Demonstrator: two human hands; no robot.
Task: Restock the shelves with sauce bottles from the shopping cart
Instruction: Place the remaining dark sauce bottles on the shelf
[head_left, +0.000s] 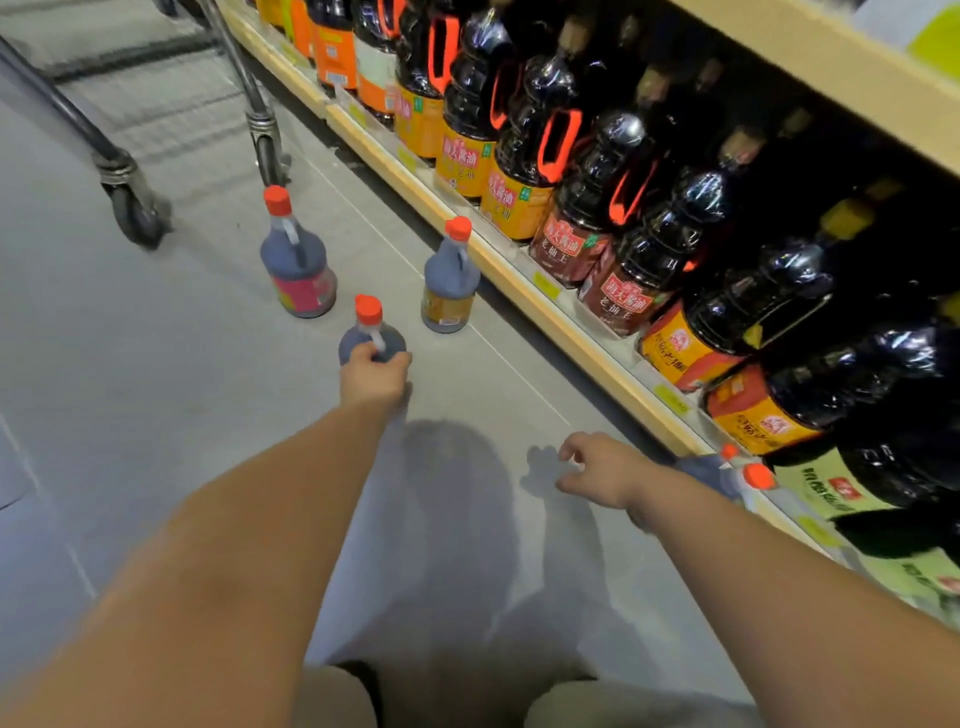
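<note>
At far left we see the cart (257, 119): dark metal legs on grey swivel wheels, standing on a smooth grey floor (130, 364). Just in front of its nearer leg stands a red-labelled bottle (298, 265). It is squat and round-shouldered, full of dark sauce, with an orange-red cap and a small clear loop handle at the neck.

Nearer us is a middle bottle (371, 332) of the same shape. The left hand (374, 376) grasps it from above, fingers curled round its shoulder and handle, so its label is hidden. We cannot tell whether it rests on the floor or hangs just above it.

To the right, near the foot of the shelf, a yellow-labelled bottle (449, 283) stands upright, apart from the other two. The right hand (597, 470) hangs over the floor with fingers loosely bent, holding nothing. Beside its forearm two more orange caps (748, 470) show low against the shelf, and the bottles under them are blurred.

Along the right runs the shelf (524, 293), a pale wooden lip with small yellow-green price tags (546, 285) too blurred to read. Big jugs (582, 171) of glossy dark sauce with orange-red grip handles fill its front row edge to edge. Their labels are yellow-orange or dark red, and on the red ones we read 老抽王. A pale upper board (831, 67) overhangs them.
</note>
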